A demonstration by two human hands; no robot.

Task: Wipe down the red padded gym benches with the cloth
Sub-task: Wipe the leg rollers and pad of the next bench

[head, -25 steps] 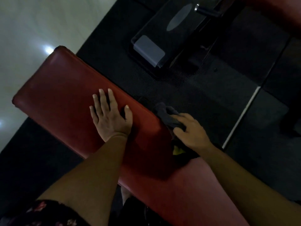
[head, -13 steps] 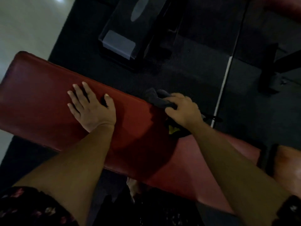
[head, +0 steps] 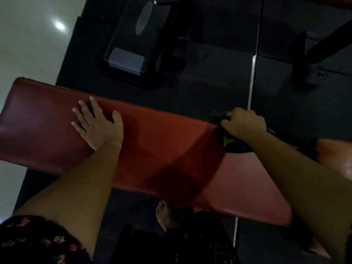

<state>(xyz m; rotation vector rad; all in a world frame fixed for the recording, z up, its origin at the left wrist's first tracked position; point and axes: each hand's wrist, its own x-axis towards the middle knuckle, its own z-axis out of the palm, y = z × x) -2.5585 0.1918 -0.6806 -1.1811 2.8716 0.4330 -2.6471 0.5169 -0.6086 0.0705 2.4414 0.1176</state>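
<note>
A long red padded bench (head: 167, 141) runs across the head view from left to right. My left hand (head: 99, 124) lies flat on its left half, fingers spread, holding nothing. My right hand (head: 244, 123) is closed on a dark cloth (head: 231, 141) with a yellow patch, pressed on the bench's far edge near its right end. Most of the cloth is hidden under the hand. A second red pad (head: 335, 155) adjoins at the right, across a dark gap.
Beyond the bench on the black rubber floor stands a dark machine base (head: 137, 40) with a grey plate. A black frame foot (head: 308, 69) is at the upper right. Pale tiled floor (head: 28, 44) lies left. My bare foot (head: 165, 216) is under the bench's near edge.
My right hand has slid the cloth rightwards along the bench's far edge, away from my left hand. The left hand has stayed flat on the pad. The view has shifted.
</note>
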